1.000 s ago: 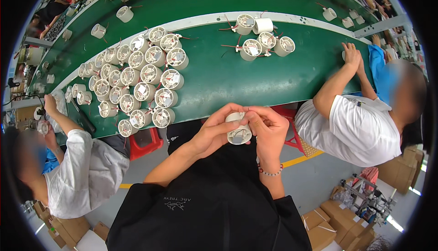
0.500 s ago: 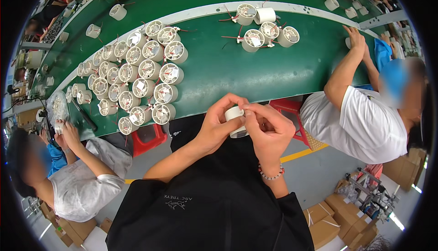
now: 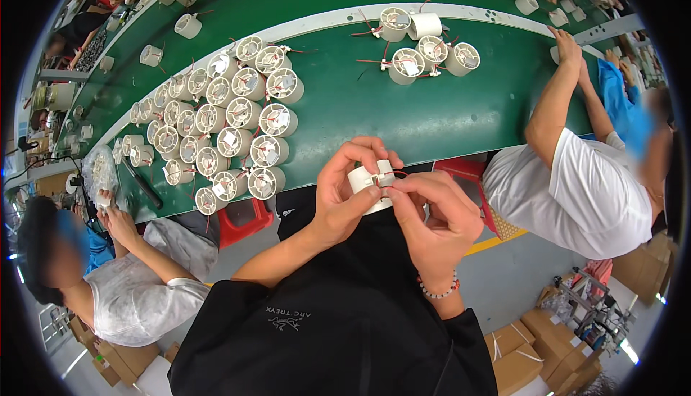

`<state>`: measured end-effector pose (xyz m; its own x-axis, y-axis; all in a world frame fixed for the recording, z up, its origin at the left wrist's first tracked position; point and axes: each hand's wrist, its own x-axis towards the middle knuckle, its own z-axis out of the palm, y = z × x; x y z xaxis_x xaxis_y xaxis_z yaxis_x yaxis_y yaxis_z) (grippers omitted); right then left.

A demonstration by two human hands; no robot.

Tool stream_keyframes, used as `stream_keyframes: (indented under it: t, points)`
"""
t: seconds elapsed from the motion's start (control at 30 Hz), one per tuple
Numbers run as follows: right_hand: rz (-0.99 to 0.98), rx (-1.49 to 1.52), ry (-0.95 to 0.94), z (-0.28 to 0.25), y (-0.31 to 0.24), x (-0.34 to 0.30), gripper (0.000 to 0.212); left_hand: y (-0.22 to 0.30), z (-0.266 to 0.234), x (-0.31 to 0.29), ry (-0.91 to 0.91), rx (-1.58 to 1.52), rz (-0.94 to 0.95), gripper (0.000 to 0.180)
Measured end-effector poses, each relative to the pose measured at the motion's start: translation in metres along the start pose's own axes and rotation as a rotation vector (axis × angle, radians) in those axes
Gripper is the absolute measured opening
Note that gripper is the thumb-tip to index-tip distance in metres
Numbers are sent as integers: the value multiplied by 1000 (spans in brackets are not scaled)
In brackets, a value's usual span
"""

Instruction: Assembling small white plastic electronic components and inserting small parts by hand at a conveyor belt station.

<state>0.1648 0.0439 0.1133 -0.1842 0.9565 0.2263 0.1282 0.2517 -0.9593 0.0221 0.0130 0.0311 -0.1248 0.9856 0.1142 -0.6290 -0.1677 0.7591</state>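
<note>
Just off the bench's near edge, my left hand (image 3: 337,200) is closed around a white cylindrical plastic fan housing (image 3: 358,180), tilted toward me. A small white block shows at its upper rim. My right hand (image 3: 440,227), a beaded bracelet on its wrist, pinches at the housing's right side. A thin red wire (image 3: 399,174) comes out over its fingertips, though the exact point of grip is partly hidden by the fingers. Similar white housings (image 3: 242,112) with red wires and spoked fronts stand packed together at the left of the bench.
A smaller cluster of housings (image 3: 407,65) sits on the green bench (image 3: 345,119) near a pale rail (image 3: 324,22). A black-handled tool (image 3: 147,189) lies at the left. People work on both sides, a person's arm (image 3: 551,101) reaching over the bench at right. Red stools (image 3: 245,223) stand below.
The housing has been turned in my hands, so its small block and a red wire now show. My right fingers have shifted along its side. The whole view has moved slightly.
</note>
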Motion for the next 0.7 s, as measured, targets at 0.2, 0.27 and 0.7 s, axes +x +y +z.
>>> stream_keyframes:
  t: [0.2,0.27,0.7]
  points:
    - [-175,-265,17,2,-8,0,20,5,1,3,-36,45,84,28]
    - [-292,-356,19,2,-9,1,22,5,0,3,-46,79,119,28]
    - [-410,-321,4,3,-6,-1,25,7,1,2,-94,84,130,27]
